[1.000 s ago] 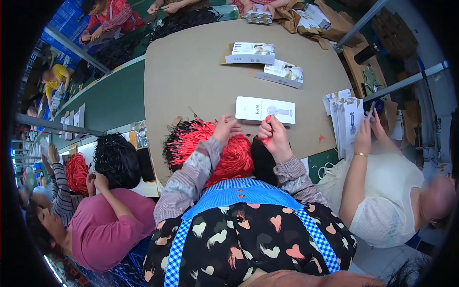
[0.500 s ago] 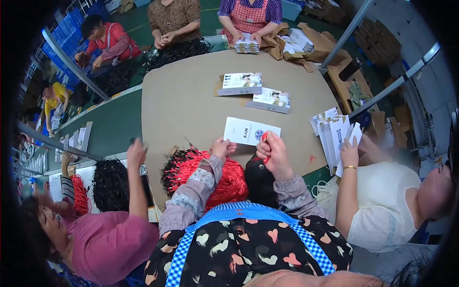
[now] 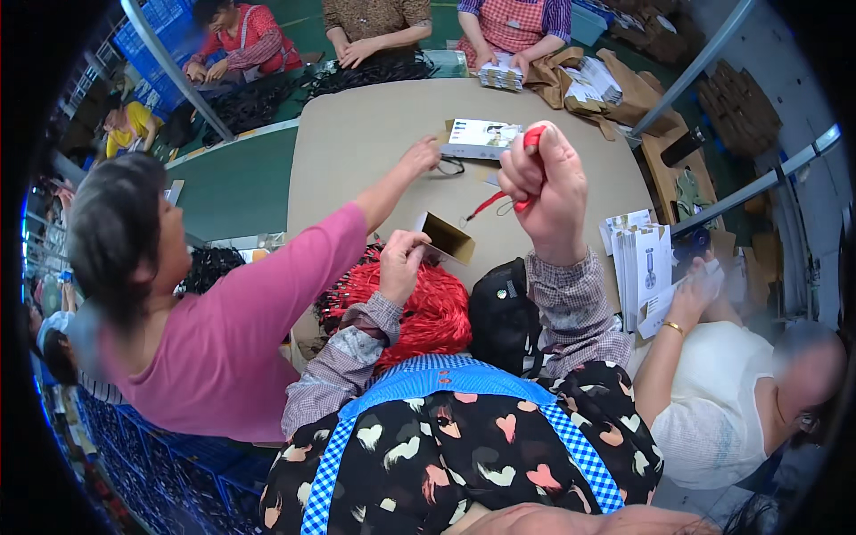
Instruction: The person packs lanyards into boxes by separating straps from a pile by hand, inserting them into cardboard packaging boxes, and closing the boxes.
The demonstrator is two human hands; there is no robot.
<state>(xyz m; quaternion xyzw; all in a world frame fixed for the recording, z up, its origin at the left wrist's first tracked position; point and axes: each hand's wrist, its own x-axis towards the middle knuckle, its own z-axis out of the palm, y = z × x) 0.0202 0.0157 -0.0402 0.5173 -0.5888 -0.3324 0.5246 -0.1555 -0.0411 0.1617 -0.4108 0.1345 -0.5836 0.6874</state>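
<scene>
My left hand [image 3: 403, 266] pinches the side of a small white carton [image 3: 453, 239], whose open end shows its brown inside. Above and to the right of it, my right hand [image 3: 546, 192] is raised in a fist around a red wrist strap [image 3: 487, 205]. The strap's thin dark end dangles to the left of the fist, over the table. Close to my body, below the carton, lies a heap of red straps [image 3: 423, 312] with dark and white ends. A black bag [image 3: 501, 308] sits right of the heap.
A co-worker's arm in a pink sleeve [image 3: 294, 259] reaches across from the left, a black strap [image 3: 453, 167] by its hand. Printed cartons [image 3: 481, 134] lie farther back. At right, a person in white handles flat white cartons [image 3: 644, 267]. Metal posts [image 3: 174, 67] frame the table [image 3: 357, 125].
My right fist has risen with the red strap. The carton, earlier seen printed side up, now shows its open end. The pink-sleeved co-worker has leaned in over the table.
</scene>
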